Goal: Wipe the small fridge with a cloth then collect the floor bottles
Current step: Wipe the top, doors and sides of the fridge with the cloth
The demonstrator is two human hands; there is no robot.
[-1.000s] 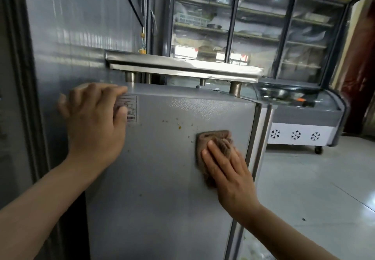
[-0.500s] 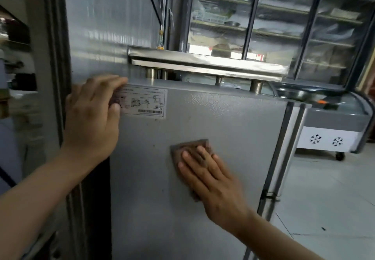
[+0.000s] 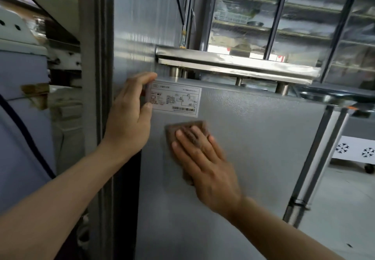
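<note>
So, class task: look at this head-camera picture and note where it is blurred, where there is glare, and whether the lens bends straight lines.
Head view: the right hand and brown cloth are smeared by motion blur; the left hand and the label are sharper. Glare streaks the steel shelf and lamp spots show on the glass cabinet. The wide-angle lens bows the door frame.

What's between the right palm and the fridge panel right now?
In the head view, the brown cloth lies flat between the right hand and the grey fridge panel; straight fingers press it just below the label.
</note>
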